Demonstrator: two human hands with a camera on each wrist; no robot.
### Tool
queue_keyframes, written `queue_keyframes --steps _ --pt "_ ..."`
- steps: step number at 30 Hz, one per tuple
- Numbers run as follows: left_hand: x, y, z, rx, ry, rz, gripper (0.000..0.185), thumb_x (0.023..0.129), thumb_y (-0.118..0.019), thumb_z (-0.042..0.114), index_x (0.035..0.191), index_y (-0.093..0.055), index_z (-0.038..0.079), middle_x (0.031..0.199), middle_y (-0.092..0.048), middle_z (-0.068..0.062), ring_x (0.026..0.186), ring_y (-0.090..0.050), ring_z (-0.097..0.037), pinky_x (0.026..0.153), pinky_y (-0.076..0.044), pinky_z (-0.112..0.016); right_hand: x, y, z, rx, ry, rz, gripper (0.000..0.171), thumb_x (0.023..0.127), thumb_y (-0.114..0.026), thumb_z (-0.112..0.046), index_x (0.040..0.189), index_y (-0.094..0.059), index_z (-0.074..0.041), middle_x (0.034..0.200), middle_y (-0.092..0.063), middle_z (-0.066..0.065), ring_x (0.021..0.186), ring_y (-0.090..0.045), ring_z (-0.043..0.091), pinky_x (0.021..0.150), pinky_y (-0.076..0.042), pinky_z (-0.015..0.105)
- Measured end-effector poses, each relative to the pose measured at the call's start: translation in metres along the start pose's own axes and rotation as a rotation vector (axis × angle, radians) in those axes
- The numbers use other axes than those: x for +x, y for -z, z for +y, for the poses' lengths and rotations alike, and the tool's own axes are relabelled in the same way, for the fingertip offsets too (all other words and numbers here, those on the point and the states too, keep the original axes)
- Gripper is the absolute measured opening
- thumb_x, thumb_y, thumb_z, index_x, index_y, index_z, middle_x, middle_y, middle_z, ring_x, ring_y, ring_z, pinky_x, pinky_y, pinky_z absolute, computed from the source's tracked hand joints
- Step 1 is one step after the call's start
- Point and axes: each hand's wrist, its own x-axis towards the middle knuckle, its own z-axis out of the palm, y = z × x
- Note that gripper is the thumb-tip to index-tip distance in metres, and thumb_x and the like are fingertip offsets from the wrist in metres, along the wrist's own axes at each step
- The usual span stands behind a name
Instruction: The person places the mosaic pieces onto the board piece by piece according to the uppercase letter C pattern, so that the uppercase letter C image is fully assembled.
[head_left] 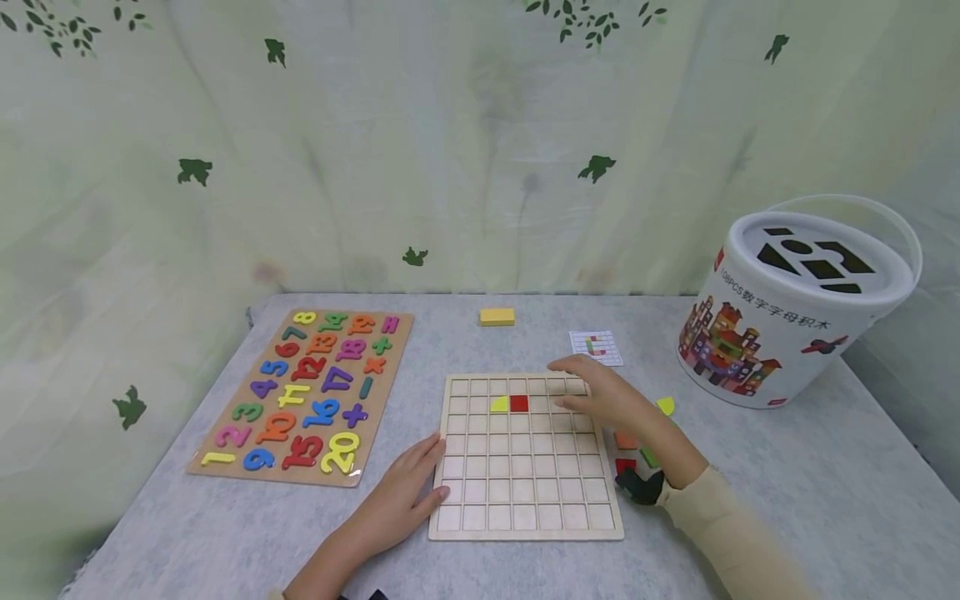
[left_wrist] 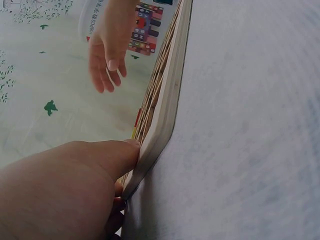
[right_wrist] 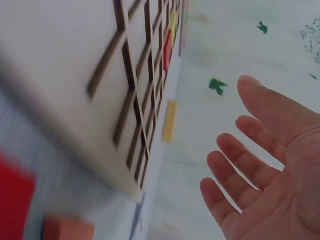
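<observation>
Left hand (head_left: pixel 397 500) lies flat, fingers straight, pressing the left edge of the pale wooden grid board (head_left: pixel 525 492) | right hand (head_left: pixel 603 398) hovers empty with fingers spread above the board's upper right squares | board lies on grey surface (head_left: pixel 787 483), green leaf-print curtain (head_left: pixel 450 150) behind | bare surface below the board.

A square wooden grid board (head_left: pixel 525 467) lies flat on the grey worktop (head_left: pixel 787 492), its pale face divided into rows of shallow square cells. Two cells in the second row from the far edge are filled: a yellow quarter-round piece (head_left: pixel 498 404) and, touching it on the right, a red square (head_left: pixel 519 403). The left hand (head_left: pixel 401 496) rests against the board's left edge; the right hand (head_left: pixel 603 396) hovers with straight fingers over its far right corner.
</observation>
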Motion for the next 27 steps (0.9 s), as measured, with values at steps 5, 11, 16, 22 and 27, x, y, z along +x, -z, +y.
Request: queue_keyframes --steps 5,11,16,22,27 --pt "0.000 -0.001 0.000 0.003 0.001 0.000 0.061 0.091 -0.052 0.033 0.140 -0.029 0.005 0.146 -0.023 -0.006 0.132 -0.020 -0.024 0.102 -0.025 -0.046 -0.021 0.019 0.014 -0.081 0.011 0.085 0.050 0.082 -0.067 -0.017 0.127 -0.049 -0.006 0.129 -0.046 0.013 0.120 -0.038 0.033 0.095 -0.033 0.051" --pt "0.001 -0.001 -0.001 0.008 0.002 -0.001 0.062 0.091 -0.053 0.033 0.141 -0.029 0.005 0.146 -0.023 -0.007 0.132 -0.020 -0.024 0.102 -0.025 -0.045 -0.048 0.034 0.039 -0.099 -0.095 0.133 0.051 0.083 -0.065 -0.019 0.128 -0.047 -0.004 0.128 -0.046 0.015 0.112 -0.044 0.034 0.090 -0.037 0.052" --pt "0.000 0.000 -0.001 0.003 0.010 -0.012 0.062 0.091 -0.052 0.033 0.141 -0.028 0.006 0.146 -0.022 -0.006 0.132 -0.020 -0.024 0.102 -0.025 -0.045 -0.065 0.039 0.059 -0.120 -0.234 0.139 0.050 0.086 -0.063 -0.022 0.129 -0.045 -0.004 0.126 -0.048 0.016 0.110 -0.045 0.034 0.087 -0.039 0.052" --pt "0.001 0.000 -0.002 0.000 0.017 -0.016 0.062 0.091 -0.052 0.033 0.141 -0.028 0.007 0.146 -0.021 -0.005 0.132 -0.019 -0.023 0.102 -0.025 -0.045 -0.075 0.041 0.073 -0.150 -0.276 0.165 0.041 0.086 -0.062 -0.017 0.122 -0.051 -0.001 0.119 -0.051 0.018 0.103 -0.048 0.033 0.085 -0.041 0.051" --pt "0.001 0.000 -0.002 -0.005 0.008 -0.012 0.063 0.091 -0.052 0.036 0.141 -0.028 0.006 0.146 -0.022 -0.006 0.132 -0.020 -0.024 0.101 -0.026 -0.046 -0.076 0.039 0.083 -0.172 -0.280 0.166 0.035 0.084 -0.063 -0.011 0.116 -0.055 0.002 0.111 -0.054 0.018 0.095 -0.051 0.029 0.082 -0.044 0.048"
